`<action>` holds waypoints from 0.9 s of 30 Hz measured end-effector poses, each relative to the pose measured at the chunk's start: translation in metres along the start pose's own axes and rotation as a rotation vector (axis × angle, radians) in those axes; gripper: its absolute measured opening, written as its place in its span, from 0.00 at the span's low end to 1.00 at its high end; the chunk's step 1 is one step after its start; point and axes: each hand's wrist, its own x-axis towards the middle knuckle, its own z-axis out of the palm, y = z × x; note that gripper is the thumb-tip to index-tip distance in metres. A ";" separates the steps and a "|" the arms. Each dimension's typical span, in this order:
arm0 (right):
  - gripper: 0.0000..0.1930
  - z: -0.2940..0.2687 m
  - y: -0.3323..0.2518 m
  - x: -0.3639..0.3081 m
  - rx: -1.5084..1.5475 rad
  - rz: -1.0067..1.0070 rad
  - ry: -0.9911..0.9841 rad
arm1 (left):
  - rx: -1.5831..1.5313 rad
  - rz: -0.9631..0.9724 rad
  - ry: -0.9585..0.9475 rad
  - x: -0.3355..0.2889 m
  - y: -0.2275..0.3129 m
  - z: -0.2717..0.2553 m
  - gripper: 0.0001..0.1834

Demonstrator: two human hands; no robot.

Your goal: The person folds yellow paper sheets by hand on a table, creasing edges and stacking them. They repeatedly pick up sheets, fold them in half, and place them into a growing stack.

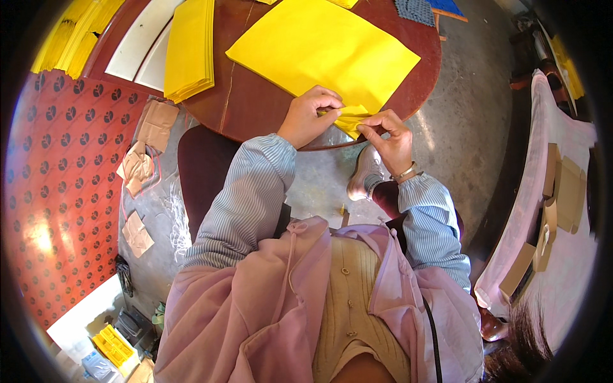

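A pink jacket (pixel 249 319) is below the left hand (pixel 311 118) and right hand (pixel 393 142), both pinching yellow material (pixel 325 48) at its crumpled, apparently unfinished corner, the rest flat beyond.

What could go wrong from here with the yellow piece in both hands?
1. The yellow corner between the left hand and right hand looks bunched; pinching it harder might leave unwanted creases.
2. That corner sits at the near edge of the table, so a tug might drag the large yellow sheet material off line.
3. The narrow yellow stack reaches close to the table's edge; a bump might spill it.
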 end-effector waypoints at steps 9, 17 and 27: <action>0.06 0.004 -0.002 0.000 0.041 0.052 0.048 | 0.110 0.045 0.096 -0.002 0.008 0.011 0.09; 0.07 -0.001 -0.005 0.000 -0.056 -0.054 -0.002 | 0.036 -0.013 0.081 0.000 0.005 0.008 0.07; 0.06 0.002 0.002 0.000 0.022 0.022 0.016 | 0.072 0.095 -0.016 -0.001 0.004 -0.002 0.09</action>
